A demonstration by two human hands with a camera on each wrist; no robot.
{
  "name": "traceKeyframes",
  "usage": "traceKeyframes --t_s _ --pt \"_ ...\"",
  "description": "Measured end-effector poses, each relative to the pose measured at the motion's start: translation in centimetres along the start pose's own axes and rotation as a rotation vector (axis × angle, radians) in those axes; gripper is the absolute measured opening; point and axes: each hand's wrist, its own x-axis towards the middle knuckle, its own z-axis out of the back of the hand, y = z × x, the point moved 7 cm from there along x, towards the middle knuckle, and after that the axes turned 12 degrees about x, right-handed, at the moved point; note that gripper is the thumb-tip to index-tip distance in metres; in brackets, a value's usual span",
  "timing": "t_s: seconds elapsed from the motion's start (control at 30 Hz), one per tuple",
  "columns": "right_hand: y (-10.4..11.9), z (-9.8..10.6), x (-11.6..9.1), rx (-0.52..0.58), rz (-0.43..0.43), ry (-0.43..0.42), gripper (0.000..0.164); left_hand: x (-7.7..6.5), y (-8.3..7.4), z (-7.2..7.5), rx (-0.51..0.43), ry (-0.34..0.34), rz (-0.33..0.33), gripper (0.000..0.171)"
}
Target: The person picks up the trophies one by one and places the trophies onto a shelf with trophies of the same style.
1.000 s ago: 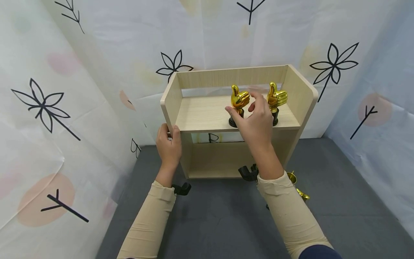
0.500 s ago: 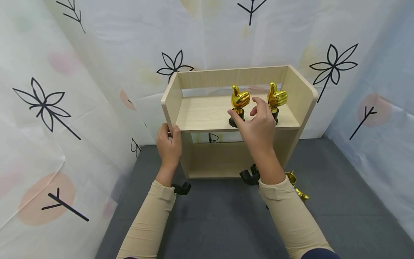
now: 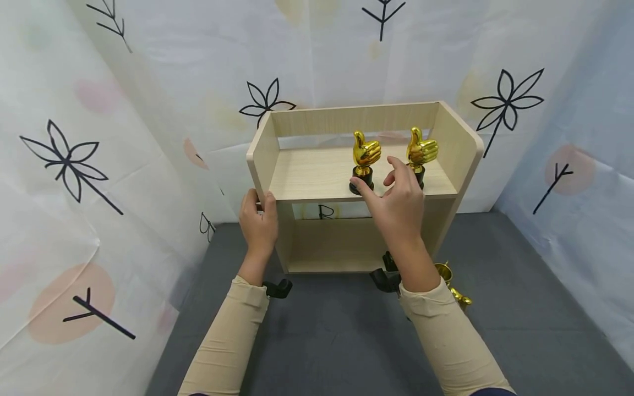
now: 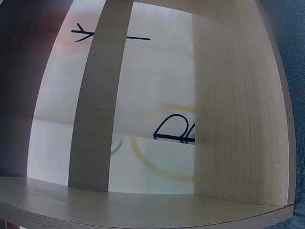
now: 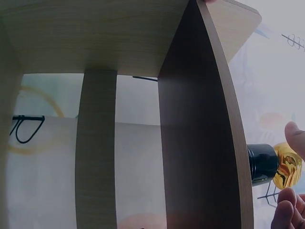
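Observation:
A two-tier wooden shelf (image 3: pixel 314 173) stands upright on the grey surface. My left hand (image 3: pixel 258 226) grips its left side panel near the upper board's front corner. On that upper board stand two gold thumbs-up trophies with black bases, the left trophy (image 3: pixel 365 153) and the right trophy (image 3: pixel 422 151). In front of and between them is my right hand (image 3: pixel 400 208), thumb and fingers spread apart, holding nothing. In the right wrist view, its thumb (image 5: pixel 296 138) and fingers lie to either side of a trophy's gold part (image 5: pixel 287 166), with gaps showing. My right hand hides part of the right trophy's base.
More gold trophies (image 3: pixel 460 298) lie on the grey surface (image 3: pixel 337 335) right of the shelf, partly hidden by my right sleeve. The shelf's lower compartment (image 3: pixel 337 242) faces me. Patterned white cloth (image 3: pixel 163 165) hangs behind and at both sides.
My right hand has drawn back slightly, down and to the right, away from the left trophy, which stays standing. My left hand keeps its place on the shelf's side.

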Motion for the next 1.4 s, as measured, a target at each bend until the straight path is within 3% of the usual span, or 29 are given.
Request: traceKeyframes --t_s 0.77,1.4 --pt "-0.5 0.6 -2.6 -0.031 0.048 0.012 0.076 0.0 0.1 0.2 -0.013 0.010 0.000 0.044" --pt "-2.6 1.6 -4.3 -0.034 -0.003 0.003 0.071 0.0 0.0 -0.2 -0.009 0.030 0.012 0.047"
